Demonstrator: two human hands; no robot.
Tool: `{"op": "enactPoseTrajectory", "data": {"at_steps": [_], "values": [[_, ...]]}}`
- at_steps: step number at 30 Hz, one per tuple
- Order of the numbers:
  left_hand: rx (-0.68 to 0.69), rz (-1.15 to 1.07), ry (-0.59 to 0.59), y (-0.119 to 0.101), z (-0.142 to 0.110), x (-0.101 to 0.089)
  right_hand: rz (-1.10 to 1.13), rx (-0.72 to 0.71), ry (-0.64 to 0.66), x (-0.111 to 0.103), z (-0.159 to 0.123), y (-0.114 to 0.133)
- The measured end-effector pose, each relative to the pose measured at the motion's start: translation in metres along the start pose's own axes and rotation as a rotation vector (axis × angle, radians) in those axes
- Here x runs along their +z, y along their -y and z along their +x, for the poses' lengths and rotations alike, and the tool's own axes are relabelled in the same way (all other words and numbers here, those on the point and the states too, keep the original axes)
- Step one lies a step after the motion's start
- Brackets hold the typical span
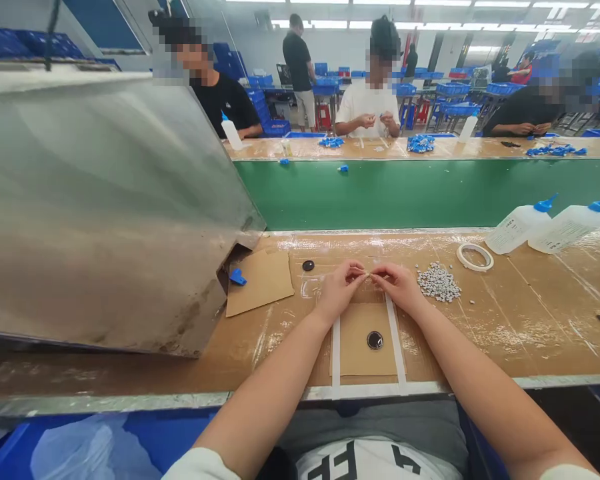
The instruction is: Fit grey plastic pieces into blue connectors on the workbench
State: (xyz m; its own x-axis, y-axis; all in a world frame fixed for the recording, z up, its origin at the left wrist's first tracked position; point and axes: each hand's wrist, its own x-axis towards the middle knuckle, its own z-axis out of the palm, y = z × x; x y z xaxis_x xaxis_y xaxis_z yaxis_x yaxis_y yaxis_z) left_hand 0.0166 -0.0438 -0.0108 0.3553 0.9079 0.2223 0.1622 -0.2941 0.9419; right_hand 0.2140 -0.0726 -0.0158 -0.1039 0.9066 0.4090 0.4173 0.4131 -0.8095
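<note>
My left hand (pixel 339 288) and my right hand (pixel 400 285) meet above the cardboard-covered bench, fingertips pinched together. Whatever they hold between them is too small to make out. Below the hands, a cardboard sheet (pixel 360 360) is bordered by white tape strips, and a round black dish (pixel 375 340) with a shiny dark surface sits on it. To the right of my right hand lies a pile of small grey pieces (pixel 439 283). A black round cap (pixel 308 265) rests left of my left hand.
A large metal housing (pixel 105 213) fills the left side. By its corner lies a cardboard piece (pixel 265 287) with a blue part (pixel 238 277). At right are a tape roll (pixel 487 265) and two white bottles (pixel 517 228). Co-workers sit beyond the green conveyor belt (pixel 405 193).
</note>
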Motion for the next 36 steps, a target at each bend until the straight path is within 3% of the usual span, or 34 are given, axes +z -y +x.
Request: {"op": "enactPoseTrajectory", "data": {"at_steps": [4, 8, 17, 24, 28, 32, 36], "values": [[0.085, 0.177, 0.014, -0.006, -0.003, 0.0, -0.075, -0.071, 0.01, -0.002, -0.001, 0.002], [0.136, 0.214, 0.008, -0.008, -0.005, 0.001, -0.075, -0.071, 0.021, -0.003, -0.002, 0.005], [0.157, 0.163, -0.025, -0.011, -0.008, 0.007, 0.336, 0.347, -0.015, 0.007, -0.003, 0.006], [0.057, 0.016, -0.014, -0.011, -0.006, 0.007, 0.497, 0.462, -0.026, 0.009, 0.001, 0.012], [0.053, 0.14, 0.01, -0.014, -0.006, 0.005, 0.458, 0.435, -0.056, 0.011, 0.0, 0.014], [0.154, 0.321, 0.095, -0.014, -0.007, 0.005, 0.368, 0.364, -0.08, 0.014, -0.003, 0.018], [0.214, 0.429, 0.099, -0.011, -0.007, 0.006, 0.306, 0.316, -0.087, 0.014, -0.006, 0.019]]}}
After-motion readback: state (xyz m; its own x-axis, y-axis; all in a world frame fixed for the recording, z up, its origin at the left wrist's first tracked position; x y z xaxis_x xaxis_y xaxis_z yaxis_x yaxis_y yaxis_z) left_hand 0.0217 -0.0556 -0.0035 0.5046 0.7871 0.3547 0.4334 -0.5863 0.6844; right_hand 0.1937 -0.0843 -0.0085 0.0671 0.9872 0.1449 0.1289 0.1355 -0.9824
